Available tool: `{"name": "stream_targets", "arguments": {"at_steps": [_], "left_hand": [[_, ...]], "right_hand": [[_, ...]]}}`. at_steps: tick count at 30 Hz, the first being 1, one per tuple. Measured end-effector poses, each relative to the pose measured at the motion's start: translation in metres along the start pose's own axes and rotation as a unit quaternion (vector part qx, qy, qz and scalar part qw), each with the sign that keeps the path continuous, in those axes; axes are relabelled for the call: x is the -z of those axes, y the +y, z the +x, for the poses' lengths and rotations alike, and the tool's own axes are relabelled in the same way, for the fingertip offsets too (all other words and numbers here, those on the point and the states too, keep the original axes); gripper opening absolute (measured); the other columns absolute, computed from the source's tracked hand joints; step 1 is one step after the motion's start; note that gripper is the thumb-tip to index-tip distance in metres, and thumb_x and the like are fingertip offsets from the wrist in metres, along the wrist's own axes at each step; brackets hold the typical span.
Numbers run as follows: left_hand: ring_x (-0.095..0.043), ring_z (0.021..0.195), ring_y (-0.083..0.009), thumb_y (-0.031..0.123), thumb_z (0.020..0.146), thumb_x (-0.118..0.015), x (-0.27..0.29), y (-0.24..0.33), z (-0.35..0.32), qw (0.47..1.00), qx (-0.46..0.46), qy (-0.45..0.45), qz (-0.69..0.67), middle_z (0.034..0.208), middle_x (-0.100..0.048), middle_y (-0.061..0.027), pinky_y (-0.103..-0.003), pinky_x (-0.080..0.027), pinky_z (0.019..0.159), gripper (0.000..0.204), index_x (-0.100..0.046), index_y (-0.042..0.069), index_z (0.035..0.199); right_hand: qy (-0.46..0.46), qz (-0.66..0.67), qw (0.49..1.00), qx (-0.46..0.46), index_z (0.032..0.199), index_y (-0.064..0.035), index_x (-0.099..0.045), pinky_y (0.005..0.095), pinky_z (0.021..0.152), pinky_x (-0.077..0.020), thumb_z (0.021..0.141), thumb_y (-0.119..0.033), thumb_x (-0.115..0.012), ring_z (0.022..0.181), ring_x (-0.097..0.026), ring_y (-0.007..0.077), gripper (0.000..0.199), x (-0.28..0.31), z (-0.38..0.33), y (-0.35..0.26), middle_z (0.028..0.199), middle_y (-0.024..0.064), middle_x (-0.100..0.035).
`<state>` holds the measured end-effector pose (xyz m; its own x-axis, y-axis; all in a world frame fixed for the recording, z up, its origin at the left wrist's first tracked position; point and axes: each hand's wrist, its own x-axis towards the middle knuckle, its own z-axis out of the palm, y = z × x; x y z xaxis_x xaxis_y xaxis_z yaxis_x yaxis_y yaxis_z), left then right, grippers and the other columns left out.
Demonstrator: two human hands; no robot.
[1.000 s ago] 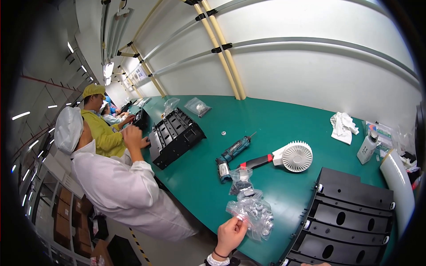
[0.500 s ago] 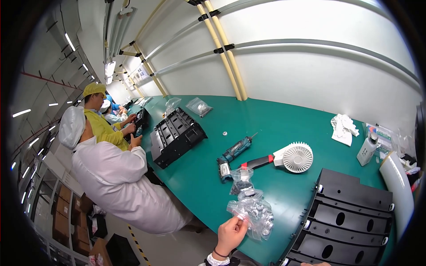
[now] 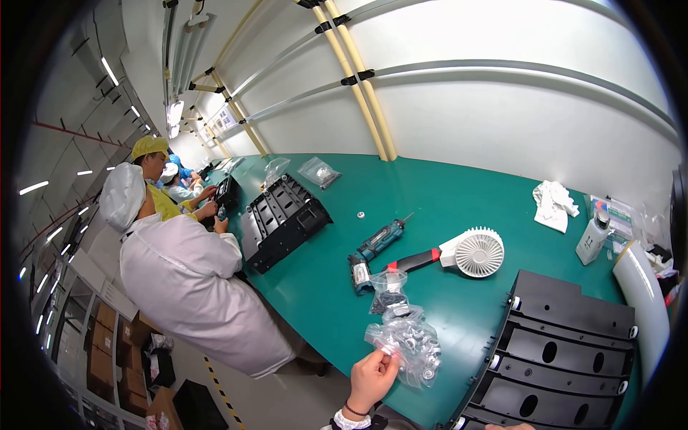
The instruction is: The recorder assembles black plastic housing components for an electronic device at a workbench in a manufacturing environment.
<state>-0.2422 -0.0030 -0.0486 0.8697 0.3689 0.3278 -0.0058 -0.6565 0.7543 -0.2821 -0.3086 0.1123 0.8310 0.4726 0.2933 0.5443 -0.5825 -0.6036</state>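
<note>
My left hand (image 3: 374,378) pinches the edge of a clear zip bag (image 3: 416,349) full of small round white and metal parts, which rests on the green table. Behind that bag lies a smaller clear bag (image 3: 388,295) of dark screws or similar small pieces. Only a sliver of my right hand (image 3: 510,427) shows at the lower edge, beside a black metal chassis (image 3: 566,330) with oval holes and small white rollers along its sides; its fingers are mostly cut off.
A teal cordless screwdriver (image 3: 376,247), a red-black handled tool (image 3: 416,261) and a white handheld fan (image 3: 479,252) lie mid-table. A white bottle (image 3: 593,238) and crumpled cloth (image 3: 554,206) are at right. Another black chassis (image 3: 287,222) sits at left, near co-workers (image 3: 193,276).
The co-worker in white has leaned and turned slightly. My left hand stays at the bag, and the view has shifted a little.
</note>
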Motion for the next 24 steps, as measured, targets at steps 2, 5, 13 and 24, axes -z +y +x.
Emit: {"name": "stream_targets", "arguments": {"at_steps": [2, 5, 13, 24], "left_hand": [[-0.047, 0.054, -0.0015, 0.009, 0.089, -0.073, 0.0005, 0.0, -0.0008, 1.0, 0.002, 0.0, -0.004, 0.066, -0.059, 0.0022, -0.02, -0.036, 0.048, 0.014, -0.071, -0.001, 0.098], [-0.047, 0.053, -0.0017, 0.009, 0.089, -0.072, 0.0001, -0.0008, 0.0, 1.0, -0.001, 0.001, 0.0, 0.066, -0.059, 0.0018, -0.02, -0.036, 0.048, 0.013, -0.07, -0.002, 0.097], [-0.045, 0.054, -0.0017, 0.008, 0.09, -0.071, 0.0004, 0.0031, 0.0005, 1.0, -0.005, 0.006, -0.002, 0.066, -0.056, 0.0023, -0.02, -0.036, 0.048, 0.01, -0.07, -0.002, 0.095], [-0.044, 0.054, -0.0003, 0.008, 0.091, -0.071, 0.001, 0.003, 0.0004, 1.0, -0.002, 0.001, -0.014, 0.067, -0.057, 0.0035, -0.019, -0.035, 0.048, 0.011, -0.072, -0.001, 0.097]], "right_hand": [[-0.002, 0.0, 1.0, -0.003, 0.106, 0.0006, -0.066, 0.0417, 0.064, -0.0525, 0.082, -0.008, -0.077, 0.074, -0.064, 0.0352, 0.028, 0.0001, -0.0006, -0.0006, 0.087, 0.0168, -0.067], [0.004, 0.003, 1.0, 0.001, 0.105, 0.0008, -0.066, 0.0416, 0.064, -0.0526, 0.081, -0.008, -0.077, 0.074, -0.064, 0.035, 0.028, -0.0009, -0.0004, 0.0002, 0.086, 0.0169, -0.067], [0.01, 0.0, 1.0, 0.004, 0.105, 0.0014, -0.066, 0.0417, 0.063, -0.0526, 0.081, -0.008, -0.077, 0.073, -0.064, 0.0348, 0.028, -0.0018, -0.0001, 0.0007, 0.085, 0.0168, -0.066], [0.012, 0.004, 1.0, 0.004, 0.105, 0.0014, -0.066, 0.0417, 0.062, -0.0517, 0.081, -0.008, -0.077, 0.072, -0.063, 0.0346, 0.028, -0.0012, 0.0007, 0.0006, 0.084, 0.0164, -0.065]]}}
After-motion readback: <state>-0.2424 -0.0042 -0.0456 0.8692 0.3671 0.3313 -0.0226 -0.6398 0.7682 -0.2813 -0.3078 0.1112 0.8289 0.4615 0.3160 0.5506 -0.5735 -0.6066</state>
